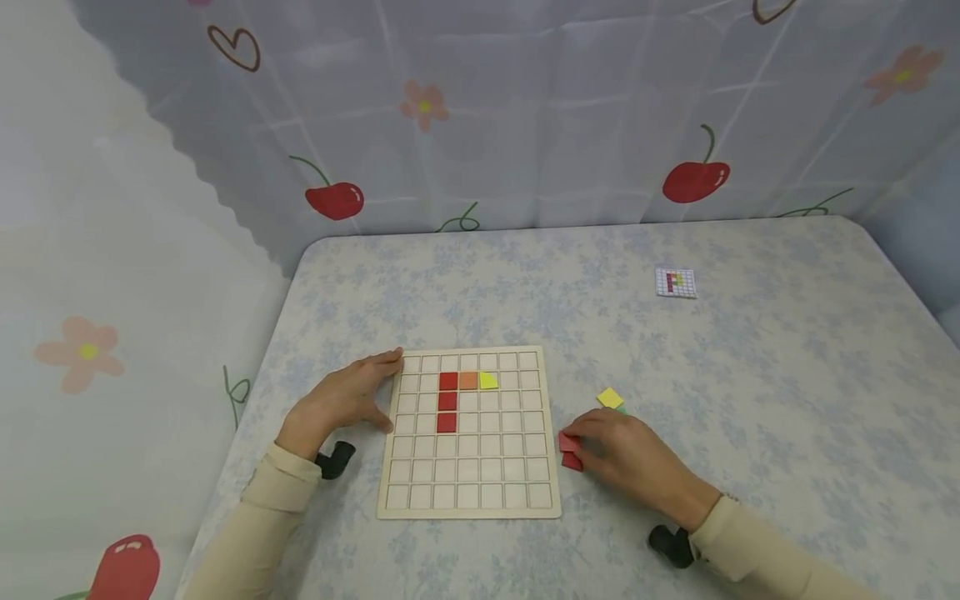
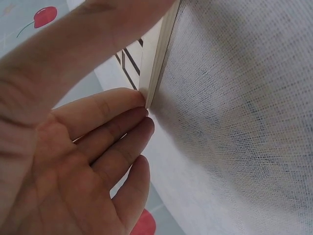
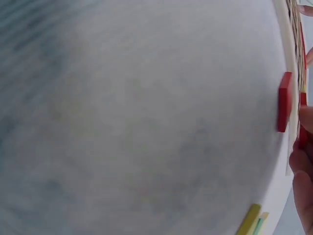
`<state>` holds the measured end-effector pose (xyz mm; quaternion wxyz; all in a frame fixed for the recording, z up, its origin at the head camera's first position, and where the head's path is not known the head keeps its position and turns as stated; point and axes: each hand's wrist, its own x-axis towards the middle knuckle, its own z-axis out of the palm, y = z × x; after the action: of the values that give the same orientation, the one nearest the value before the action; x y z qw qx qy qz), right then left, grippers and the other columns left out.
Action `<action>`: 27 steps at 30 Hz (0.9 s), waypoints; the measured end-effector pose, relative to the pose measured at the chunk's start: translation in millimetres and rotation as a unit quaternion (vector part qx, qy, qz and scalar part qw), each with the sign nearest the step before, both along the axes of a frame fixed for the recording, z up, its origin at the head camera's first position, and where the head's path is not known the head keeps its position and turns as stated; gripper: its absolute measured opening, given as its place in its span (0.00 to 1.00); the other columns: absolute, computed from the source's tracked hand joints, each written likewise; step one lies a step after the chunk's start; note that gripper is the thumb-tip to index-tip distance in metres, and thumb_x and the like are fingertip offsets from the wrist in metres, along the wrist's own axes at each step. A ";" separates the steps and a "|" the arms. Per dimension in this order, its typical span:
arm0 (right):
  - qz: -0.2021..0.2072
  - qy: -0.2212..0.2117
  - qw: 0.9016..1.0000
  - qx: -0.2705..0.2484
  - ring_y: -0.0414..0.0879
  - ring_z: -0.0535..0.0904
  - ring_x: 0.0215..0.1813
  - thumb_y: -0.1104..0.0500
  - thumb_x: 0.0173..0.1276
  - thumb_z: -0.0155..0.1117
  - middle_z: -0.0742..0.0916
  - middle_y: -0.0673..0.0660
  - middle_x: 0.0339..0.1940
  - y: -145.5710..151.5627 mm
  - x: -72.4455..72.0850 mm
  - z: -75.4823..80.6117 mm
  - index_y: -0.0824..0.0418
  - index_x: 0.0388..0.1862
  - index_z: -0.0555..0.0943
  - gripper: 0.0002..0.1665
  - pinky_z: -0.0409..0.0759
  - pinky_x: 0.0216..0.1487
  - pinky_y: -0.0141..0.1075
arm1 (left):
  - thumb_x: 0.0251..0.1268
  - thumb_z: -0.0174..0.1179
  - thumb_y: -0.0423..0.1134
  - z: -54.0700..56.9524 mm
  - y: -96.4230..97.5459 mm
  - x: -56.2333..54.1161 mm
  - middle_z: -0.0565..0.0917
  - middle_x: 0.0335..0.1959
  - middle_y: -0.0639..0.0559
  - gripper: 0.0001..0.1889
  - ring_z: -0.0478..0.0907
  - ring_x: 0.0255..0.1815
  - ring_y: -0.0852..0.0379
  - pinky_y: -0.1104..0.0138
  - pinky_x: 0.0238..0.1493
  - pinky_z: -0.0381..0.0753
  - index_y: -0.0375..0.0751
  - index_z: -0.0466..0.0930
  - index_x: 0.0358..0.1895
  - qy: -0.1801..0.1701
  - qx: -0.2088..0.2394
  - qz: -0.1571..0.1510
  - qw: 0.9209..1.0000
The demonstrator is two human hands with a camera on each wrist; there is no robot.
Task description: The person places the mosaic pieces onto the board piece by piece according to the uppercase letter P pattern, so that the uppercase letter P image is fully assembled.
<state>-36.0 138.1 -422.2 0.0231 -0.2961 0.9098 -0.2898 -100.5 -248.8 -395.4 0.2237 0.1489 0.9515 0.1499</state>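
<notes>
A pale wooden grid board (image 1: 468, 472) lies on the table. In its upper part are a column of three red tiles (image 1: 447, 401), then an orange tile (image 1: 468, 381) and a yellow tile with a slanted side (image 1: 488, 381) to the right of the top one. My left hand (image 1: 341, 402) touches the board's left edge, thumb and fingers spread along it. Just off the right edge, my right hand (image 1: 630, 457) pinches a red tile (image 1: 567, 442). Close below that, another red tile (image 3: 284, 102) lies on the cloth.
Above my right hand are a yellow tile (image 1: 611, 397) and a partly covered green tile (image 1: 621, 410). A small card (image 1: 676, 282) printed with a coloured grid pattern lies farther back. Flowered cloth (image 1: 480, 283) covers the table, and a printed curtain (image 1: 525, 108) hangs behind it.
</notes>
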 end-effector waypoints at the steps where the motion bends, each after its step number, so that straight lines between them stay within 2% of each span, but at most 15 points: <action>1: -0.006 0.004 1.000 -0.007 0.40 0.83 0.47 0.65 0.57 0.76 0.87 0.46 0.43 -1.3 -0.6 0.5 0.57 0.43 0.88 0.14 0.84 0.45 0.35 | 0.45 0.79 0.42 0.2 -0.1 0.0 0.54 0.79 0.44 0.52 0.54 0.75 0.36 0.43 0.65 0.68 0.35 0.59 0.75 0.000 -0.001 0.001 1.000; 4: -0.010 -0.001 1.000 -0.026 0.41 0.83 0.48 0.66 0.57 0.76 0.87 0.48 0.44 -8.8 -2.3 3.2 0.58 0.44 0.88 0.15 0.84 0.45 0.35 | 0.46 0.79 0.42 1.2 -0.8 0.3 0.54 0.79 0.44 0.52 0.54 0.75 0.36 0.43 0.65 0.68 0.35 0.59 0.75 0.001 -0.004 0.001 1.000; 10: 0.033 -0.017 0.999 -0.022 0.45 0.82 0.50 0.63 0.62 0.73 0.87 0.50 0.45 -41.1 -5.2 3.9 0.60 0.45 0.88 0.12 0.83 0.47 0.36 | 0.46 0.79 0.42 1.5 -1.6 0.4 0.54 0.79 0.43 0.52 0.54 0.75 0.37 0.44 0.65 0.68 0.34 0.59 0.75 0.001 -0.010 -0.002 1.000; 18: 0.071 -0.031 0.996 -0.050 0.44 0.83 0.50 0.63 0.64 0.72 0.89 0.52 0.43 -89.4 -9.5 2.8 0.60 0.45 0.89 0.11 0.82 0.52 0.36 | 0.46 0.79 0.43 -0.1 0.7 -0.5 0.54 0.78 0.43 0.52 0.54 0.76 0.39 0.45 0.66 0.68 0.35 0.59 0.75 0.002 -0.011 -0.005 1.000; 27: 0.095 -0.051 0.993 -0.039 0.45 0.83 0.50 0.64 0.65 0.69 0.88 0.51 0.44 -122.0 -9.9 1.5 0.61 0.44 0.89 0.09 0.81 0.53 0.35 | 0.45 0.79 0.43 -0.3 2.2 -2.7 0.55 0.78 0.44 0.52 0.55 0.76 0.39 0.44 0.66 0.68 0.35 0.60 0.75 -0.005 -0.012 0.002 1.000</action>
<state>-45.9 16.0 -420.7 0.0852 -0.3663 0.8632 -0.3368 -103.2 -246.6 -395.7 0.2305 0.1438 0.9522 0.1395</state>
